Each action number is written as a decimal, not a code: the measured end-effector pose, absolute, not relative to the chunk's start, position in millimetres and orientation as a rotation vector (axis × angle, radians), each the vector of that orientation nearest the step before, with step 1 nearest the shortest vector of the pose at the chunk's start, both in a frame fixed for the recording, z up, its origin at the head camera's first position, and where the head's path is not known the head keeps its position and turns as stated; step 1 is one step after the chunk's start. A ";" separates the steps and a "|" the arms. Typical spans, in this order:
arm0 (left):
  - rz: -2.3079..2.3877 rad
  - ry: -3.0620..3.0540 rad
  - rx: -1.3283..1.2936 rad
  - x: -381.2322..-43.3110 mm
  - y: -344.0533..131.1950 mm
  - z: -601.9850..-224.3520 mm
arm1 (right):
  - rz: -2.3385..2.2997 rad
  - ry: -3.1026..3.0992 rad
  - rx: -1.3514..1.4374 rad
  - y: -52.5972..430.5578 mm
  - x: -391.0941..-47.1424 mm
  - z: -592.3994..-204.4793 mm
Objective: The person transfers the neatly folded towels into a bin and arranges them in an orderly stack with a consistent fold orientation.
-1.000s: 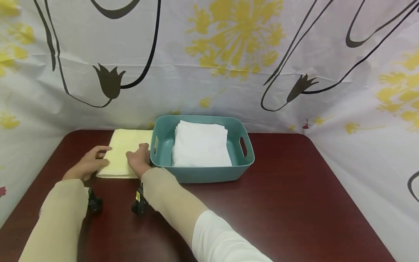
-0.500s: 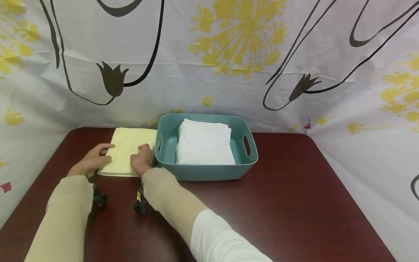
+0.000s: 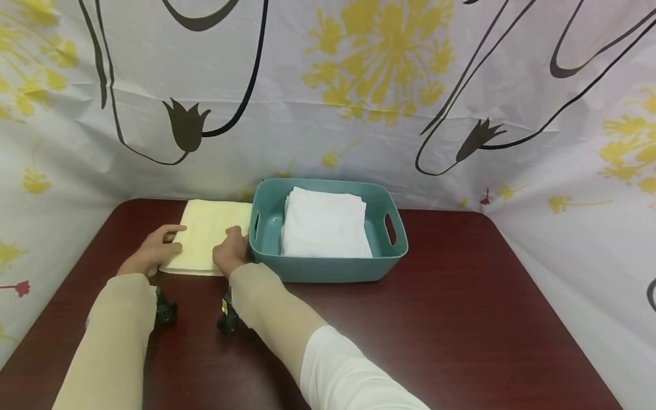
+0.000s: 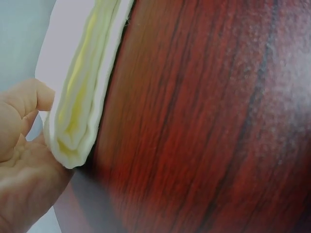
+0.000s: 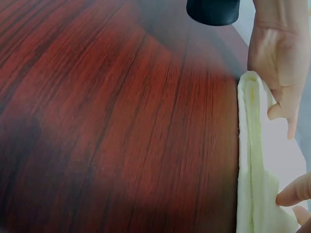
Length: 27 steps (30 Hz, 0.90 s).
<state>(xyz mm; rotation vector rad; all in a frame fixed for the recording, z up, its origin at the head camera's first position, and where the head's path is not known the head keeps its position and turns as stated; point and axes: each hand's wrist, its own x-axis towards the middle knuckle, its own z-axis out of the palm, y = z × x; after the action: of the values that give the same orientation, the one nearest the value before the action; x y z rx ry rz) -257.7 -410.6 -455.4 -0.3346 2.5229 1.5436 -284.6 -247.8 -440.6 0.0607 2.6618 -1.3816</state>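
A folded yellow towel (image 3: 205, 225) lies on the table, its layered front edge toward me. My left hand (image 3: 154, 249) is at the towel's left side, thumb and a finger spread over the top. In the left wrist view, the palm of that hand (image 4: 24, 174) is right beside the towel's fold. My right hand (image 3: 232, 250) touches the towel's right part, squeezed in beside the teal basket (image 3: 328, 270); its thumb (image 5: 294, 191) lies on the top layer in the right wrist view. The right hand's other fingers are mostly hidden.
Inside the basket lies a folded white cloth (image 3: 325, 225). The dark red table (image 3: 435, 319) extends to the right and front. A patterned white curtain (image 3: 287, 136) hangs behind and along both sides. A black wrist camera (image 3: 166, 310) sits under the left sleeve.
The head view has shifted slightly, so everything appears further right. Both hands keep their places at the towel's two sides, and the towel and basket look unmoved on the table.
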 end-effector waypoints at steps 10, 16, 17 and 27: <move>1.533 2.505 -0.315 -264.9 -403.5 -453.9 | -1.340 2.680 -0.024 -235.6 -291.2 -442.9; 1.505 2.491 -0.394 -266.9 -400.1 -455.9 | -1.410 2.640 -0.055 -231.6 -292.3 -444.0; 1.506 2.485 -0.412 -268.3 -400.0 -456.1 | -1.423 2.638 -0.057 -231.8 -292.0 -443.7; 1.564 2.362 -0.468 -258.8 -420.0 -454.8 | -1.513 2.593 -0.049 -240.8 -278.7 -442.1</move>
<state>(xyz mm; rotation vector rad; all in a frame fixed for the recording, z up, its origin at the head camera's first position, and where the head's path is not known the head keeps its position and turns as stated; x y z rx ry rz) -258.8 -420.0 -454.8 -0.4681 2.3622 1.5643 -278.7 -240.8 -442.1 -0.0492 2.5927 -1.5129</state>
